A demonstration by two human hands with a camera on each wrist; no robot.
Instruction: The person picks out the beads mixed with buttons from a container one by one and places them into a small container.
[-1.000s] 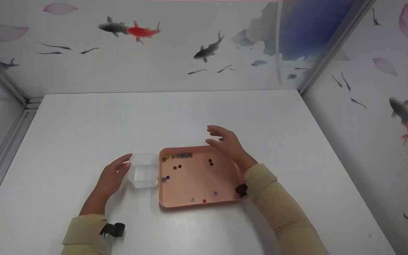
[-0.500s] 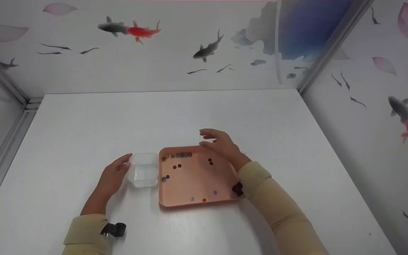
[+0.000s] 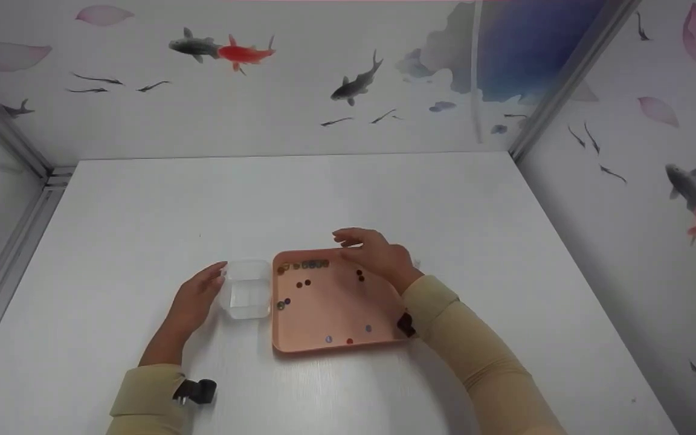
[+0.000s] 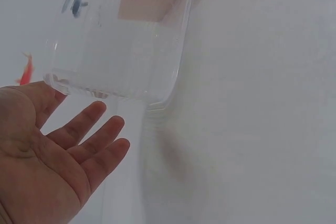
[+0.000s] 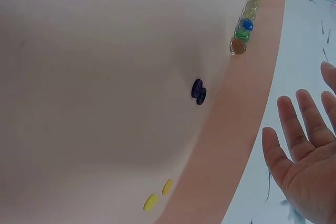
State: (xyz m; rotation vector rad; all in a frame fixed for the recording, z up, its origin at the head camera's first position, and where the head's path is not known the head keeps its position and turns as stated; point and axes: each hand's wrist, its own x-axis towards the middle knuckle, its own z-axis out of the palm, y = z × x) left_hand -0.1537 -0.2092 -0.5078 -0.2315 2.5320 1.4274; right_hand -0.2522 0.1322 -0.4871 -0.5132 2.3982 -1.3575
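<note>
On the white table stands a clear plastic box, close beside the left wall of a pink tray. My left hand is at the box's left side, its fingertips right at the rim with the fingers mostly straight. Over the tray's far rim hovers my right hand, relaxed and holding nothing. Along the tray's far wall lies a row of glass marbles. Dark buttons lie in a pair closer to the right hand. The right wrist view also shows two yellow buttons, hidden from the head view by my right hand.
Near the tray's front wall are a red button and two pale ones, one of them a pale button. Another dark pair lies left of centre. Painted walls bound the table behind and at right.
My right hand has moved left and slightly nearer, lower over the tray's far rim. The left hand, box, tray and small pieces stay where they were.
</note>
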